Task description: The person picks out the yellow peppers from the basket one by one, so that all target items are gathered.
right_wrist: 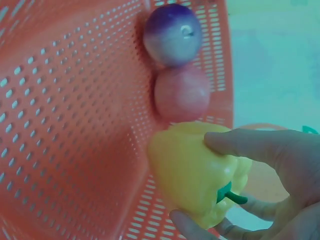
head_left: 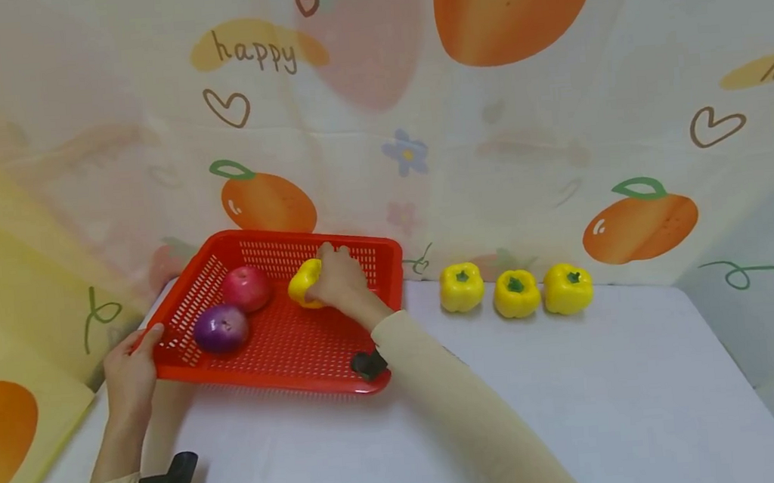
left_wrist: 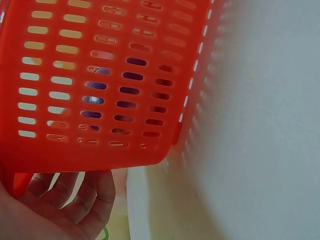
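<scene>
A red plastic basket [head_left: 287, 355] is gripped at its left rim by my left hand [head_left: 131, 371]; the left wrist view shows the fingers curled under that rim. My right hand [head_left: 342, 279] reaches inside the basket and holds a yellow bell pepper [head_left: 303, 284] between thumb and fingers. In the right wrist view the green stem of this pepper [right_wrist: 190, 170] points toward the palm. Left of it in the basket lie a pink-red round fruit [head_left: 247, 288] and a purple onion [head_left: 222, 329], side by side.
Three more yellow bell peppers [head_left: 461, 287] stand in a row on the white table [head_left: 617, 390], right of the basket. Behind the table hangs a fruit-printed cloth [head_left: 365, 137]. A dark wrist mount [head_left: 168, 478] sticks out from the left sleeve.
</scene>
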`<state>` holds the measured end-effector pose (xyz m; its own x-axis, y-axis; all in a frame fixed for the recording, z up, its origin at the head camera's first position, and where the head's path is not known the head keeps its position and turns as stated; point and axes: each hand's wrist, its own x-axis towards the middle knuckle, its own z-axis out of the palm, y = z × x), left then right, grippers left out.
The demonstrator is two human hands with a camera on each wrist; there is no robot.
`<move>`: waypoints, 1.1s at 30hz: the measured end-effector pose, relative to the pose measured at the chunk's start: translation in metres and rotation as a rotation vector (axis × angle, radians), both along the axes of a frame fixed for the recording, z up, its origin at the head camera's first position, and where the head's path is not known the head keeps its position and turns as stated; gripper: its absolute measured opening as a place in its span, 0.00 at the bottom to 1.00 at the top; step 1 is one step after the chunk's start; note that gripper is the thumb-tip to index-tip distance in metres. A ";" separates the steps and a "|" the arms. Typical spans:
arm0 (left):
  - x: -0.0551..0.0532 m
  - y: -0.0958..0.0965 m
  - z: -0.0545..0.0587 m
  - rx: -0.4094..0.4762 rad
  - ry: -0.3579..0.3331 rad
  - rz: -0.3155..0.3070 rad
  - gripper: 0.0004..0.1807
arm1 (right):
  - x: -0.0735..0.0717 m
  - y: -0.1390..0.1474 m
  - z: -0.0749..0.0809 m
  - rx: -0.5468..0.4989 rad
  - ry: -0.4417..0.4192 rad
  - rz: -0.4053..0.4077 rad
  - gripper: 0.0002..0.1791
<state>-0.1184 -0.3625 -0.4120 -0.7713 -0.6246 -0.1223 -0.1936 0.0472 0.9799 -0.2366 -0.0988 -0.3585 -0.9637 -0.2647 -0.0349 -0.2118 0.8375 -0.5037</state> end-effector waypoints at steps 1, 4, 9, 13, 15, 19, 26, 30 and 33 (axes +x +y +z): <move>0.000 0.000 0.000 -0.008 -0.006 -0.005 0.11 | 0.001 0.003 0.002 -0.001 -0.001 0.005 0.36; -0.001 -0.001 -0.001 -0.052 -0.035 -0.017 0.14 | 0.003 0.013 0.007 -0.012 0.006 0.025 0.34; -0.002 -0.001 -0.001 -0.158 -0.089 -0.063 0.22 | 0.006 0.032 0.014 0.000 0.072 0.077 0.36; -0.002 -0.001 -0.001 -0.154 -0.097 -0.075 0.20 | 0.008 0.052 0.018 0.008 0.126 0.114 0.37; -0.002 -0.001 -0.001 -0.132 -0.093 -0.069 0.17 | 0.009 0.064 0.021 -0.011 0.142 0.121 0.37; -0.002 -0.001 -0.002 -0.102 -0.088 -0.066 0.13 | 0.008 0.087 0.028 -0.051 0.193 0.127 0.36; -0.006 -0.008 -0.011 -0.112 -0.066 -0.018 0.24 | 0.013 0.124 0.047 -0.074 0.212 0.129 0.35; -0.005 -0.006 -0.008 -0.096 -0.074 -0.012 0.22 | 0.016 0.146 0.055 -0.076 0.225 0.123 0.35; -0.003 -0.001 0.000 -0.085 -0.090 -0.034 0.16 | 0.017 0.164 0.059 -0.057 0.250 0.121 0.35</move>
<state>-0.1215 -0.3639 -0.4117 -0.7802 -0.6096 -0.1399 -0.2779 0.1375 0.9507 -0.2195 0.0651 -0.2991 -0.9017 -0.3732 0.2183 -0.4323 0.7702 -0.4689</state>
